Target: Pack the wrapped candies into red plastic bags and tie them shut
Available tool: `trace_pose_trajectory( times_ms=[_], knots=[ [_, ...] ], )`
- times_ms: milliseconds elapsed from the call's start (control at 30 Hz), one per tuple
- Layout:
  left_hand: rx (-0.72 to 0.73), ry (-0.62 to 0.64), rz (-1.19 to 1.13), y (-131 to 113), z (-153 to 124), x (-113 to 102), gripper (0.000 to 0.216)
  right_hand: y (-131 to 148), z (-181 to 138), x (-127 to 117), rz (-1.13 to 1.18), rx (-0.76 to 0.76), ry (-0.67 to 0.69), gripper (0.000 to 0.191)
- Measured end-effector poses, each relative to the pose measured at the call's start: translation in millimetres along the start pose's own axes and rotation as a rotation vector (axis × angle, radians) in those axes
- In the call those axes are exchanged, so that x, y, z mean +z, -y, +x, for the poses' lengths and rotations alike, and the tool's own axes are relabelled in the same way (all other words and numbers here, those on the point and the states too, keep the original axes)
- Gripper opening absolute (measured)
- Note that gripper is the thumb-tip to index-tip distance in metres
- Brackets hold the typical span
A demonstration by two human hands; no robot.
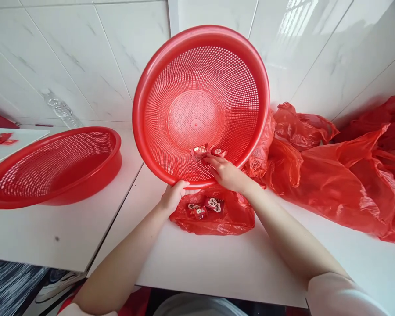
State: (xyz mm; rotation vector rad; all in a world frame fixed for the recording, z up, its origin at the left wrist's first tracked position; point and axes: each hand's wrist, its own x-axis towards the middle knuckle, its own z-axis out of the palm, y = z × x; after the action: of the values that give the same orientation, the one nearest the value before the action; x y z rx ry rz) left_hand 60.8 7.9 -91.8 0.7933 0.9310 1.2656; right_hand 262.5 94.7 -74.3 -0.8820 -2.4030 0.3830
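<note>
A big round red perforated basket [200, 101] is tipped up on its edge, its open side facing me. My left hand [174, 196] is closed on its lower rim. My right hand [226, 172] reaches inside, fingers touching two small red wrapped candies [206, 152] at the bottom of the tilted basket. Just below the rim lies a small red plastic bag [217, 216] holding a few more wrapped candies [206, 207].
A second red perforated basket [52, 169] rests flat on the white table [197, 259] at left. A white tray [16, 139] with red sweets and a clear plastic bottle [61, 109] lie far left. Crumpled red plastic bags [342, 171] cover the right side, against the tiled wall.
</note>
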Motion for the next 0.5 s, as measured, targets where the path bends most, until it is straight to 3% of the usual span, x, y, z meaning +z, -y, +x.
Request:
trace_pose_trajectory(
  times_ms=[100, 233, 333, 433, 500],
  knots=[
    [-0.020, 0.020, -0.027, 0.3, -0.9, 1.5, 0.028, 2.5, -0.7, 1.9, -0.089, -0.007, 0.052, 0.045],
    [-0.023, 0.054, -0.068, 0.6, 0.1, 2.0, 0.028, 5.0, 1.2, -3.7, 0.057, -0.041, 0.065, 0.028],
    [-0.004, 0.042, -0.073, 0.8, 1.9, 0.0, 0.029, 7.2, 3.2, -8.2, 0.439, 0.038, 0.108, 0.026],
    [0.018, 0.035, -0.075, -0.4, 2.3, -1.6, 0.031, 9.0, 4.3, -12.9, 1.007, 0.269, 0.159, 0.030],
    [0.018, 0.040, -0.077, -1.9, 1.7, -1.6, 0.031, 9.1, 4.4, -16.0, 1.268, 0.403, 0.136, 0.028]
  ],
)
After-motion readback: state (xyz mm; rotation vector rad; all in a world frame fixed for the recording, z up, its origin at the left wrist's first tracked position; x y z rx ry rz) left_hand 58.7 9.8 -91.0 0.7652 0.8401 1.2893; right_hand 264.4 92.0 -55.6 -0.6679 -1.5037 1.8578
